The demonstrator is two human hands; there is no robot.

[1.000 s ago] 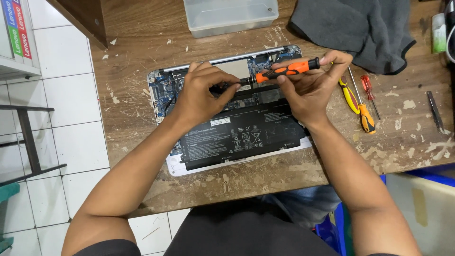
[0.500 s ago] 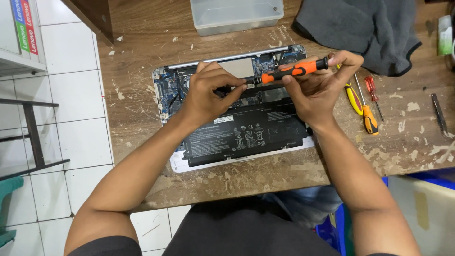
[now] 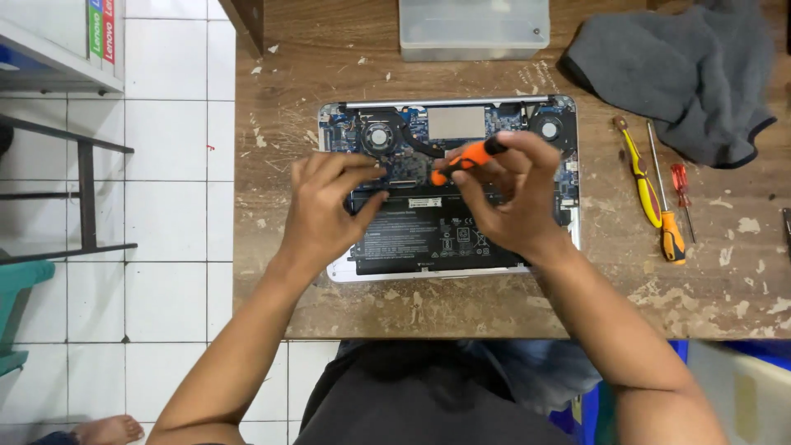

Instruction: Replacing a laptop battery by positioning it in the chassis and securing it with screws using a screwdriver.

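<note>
Right hand (image 3: 503,202) closed around orange-handled black-tipped screwdriver (image 3: 465,156), over the opened silver laptop's exposed blue board (image 3: 346,132). Left hand (image 3: 329,210) fingers half curled on the laptop's left side, holding nothing. Laptop sits near worn wooden table's (image 3: 494,309) front edge; bare wood left and right.

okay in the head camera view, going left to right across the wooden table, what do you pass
Left hand → opened laptop → right hand with the orange screwdriver in its grip → yellow screwdriver → orange-handled screwdriver → small red screwdriver. The grey cloth lies farther back.
</note>
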